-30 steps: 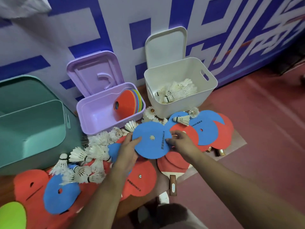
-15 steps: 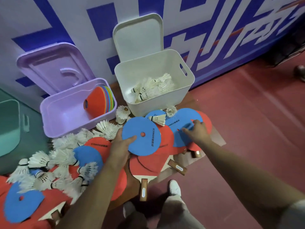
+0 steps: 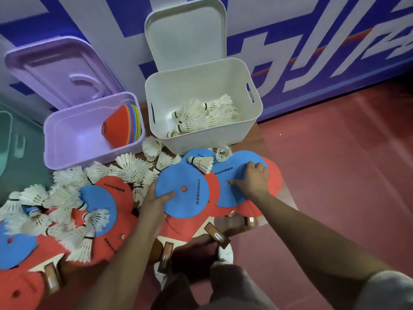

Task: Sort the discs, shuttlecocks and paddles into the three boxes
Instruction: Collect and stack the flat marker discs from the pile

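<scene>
Both hands are at work, apart, each on its own disc.
- The left hand grips a blue disc by its near rim, thumb on top and fingers under. The disc is tilted up clear of the red ones beneath it.
- The right hand has its fingers curled over the far rim of a second blue disc, thumb laid flat on its face. I cannot tell whether that disc is off the pile yet.

Boxes stand open at the back of the desk, against the wall.
- The purple box holds a stack of coloured marker discs.
- The white box holds shuttlecocks.
- The teal box is at the left edge; its contents are not visible.

Much remains unsorted. Loose shuttlecocks are heaped to the left, and one shuttlecock lies on a disc near the white box. Paddles are buried under the flat discs with only their handles showing.

Step in hand, as I judge it: gathering flat discs off the pile. The next move calls for freeing the second disc from its overlapping neighbours, stacking the two, and carrying them left to the purple box. Peeling a disc off may roll that stray shuttlecock.
</scene>
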Tool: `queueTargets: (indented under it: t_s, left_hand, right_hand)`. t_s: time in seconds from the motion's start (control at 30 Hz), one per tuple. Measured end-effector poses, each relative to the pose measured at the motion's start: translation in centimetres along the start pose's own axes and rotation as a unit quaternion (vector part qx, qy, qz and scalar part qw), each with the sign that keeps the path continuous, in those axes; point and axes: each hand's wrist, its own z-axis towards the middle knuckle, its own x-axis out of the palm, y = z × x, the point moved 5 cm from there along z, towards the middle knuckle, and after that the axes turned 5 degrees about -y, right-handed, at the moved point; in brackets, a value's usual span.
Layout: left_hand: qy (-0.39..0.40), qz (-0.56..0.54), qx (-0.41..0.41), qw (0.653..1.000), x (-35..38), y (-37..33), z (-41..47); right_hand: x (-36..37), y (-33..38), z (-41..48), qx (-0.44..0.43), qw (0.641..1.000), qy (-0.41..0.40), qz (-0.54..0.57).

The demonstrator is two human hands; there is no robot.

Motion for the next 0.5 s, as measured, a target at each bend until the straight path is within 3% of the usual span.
queueTargets:
  t_s: [0.2,0.33,0.5]
  left_hand:
    - [-0.024,0.008,0.02,0.999,-0.6,0.2,0.3]
    - [-0.081,0.053,0.055,0.994,-0.8,-0.9,0.5]
    - [-0.081,0.058,0.06,0.993,-0.3,-2.1,1.0]
  right_hand:
    - [-1.2,1.4,-0.1,-0.025,0.981,-0.001,0.193]
    - [-4.6,2.7,-0.9,-0.066,0.964,-0.039,0.256]
    - [-10.9,3.6,-2.6,-0.118,0.936,-0.105,0.314]
